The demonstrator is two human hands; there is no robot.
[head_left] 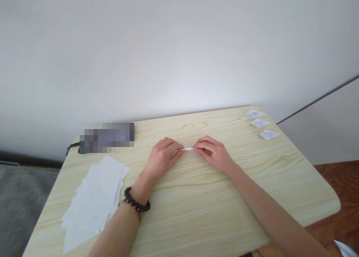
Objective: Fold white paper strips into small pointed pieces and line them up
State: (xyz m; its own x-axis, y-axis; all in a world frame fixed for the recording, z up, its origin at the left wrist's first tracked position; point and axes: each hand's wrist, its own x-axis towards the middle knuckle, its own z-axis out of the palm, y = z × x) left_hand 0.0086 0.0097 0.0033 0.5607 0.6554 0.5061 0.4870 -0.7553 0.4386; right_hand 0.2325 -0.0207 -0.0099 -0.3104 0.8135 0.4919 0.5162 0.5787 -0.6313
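Observation:
Near the middle of the table, a small folded white paper (pixel 189 149) spans the gap between my two hands and is seen almost edge-on. My left hand (pixel 165 154), with a dark beaded bracelet at its wrist, pinches one end between thumb and fingers. At the other end, the fingertips of my right hand (pixel 213 152) are closed on the same paper. My fingers hide both ends of it, so its full shape cannot be made out.
Loose white paper sheets (pixel 92 197) lie in an overlapping pile at left. Behind them is a dark pixelated item (pixel 108 137) with a strap. Several diamond-shaped folded papers, one being this folded paper (pixel 269 134), line the right rear. A white wall (pixel 179 55) borders the wooden table (pixel 179 219).

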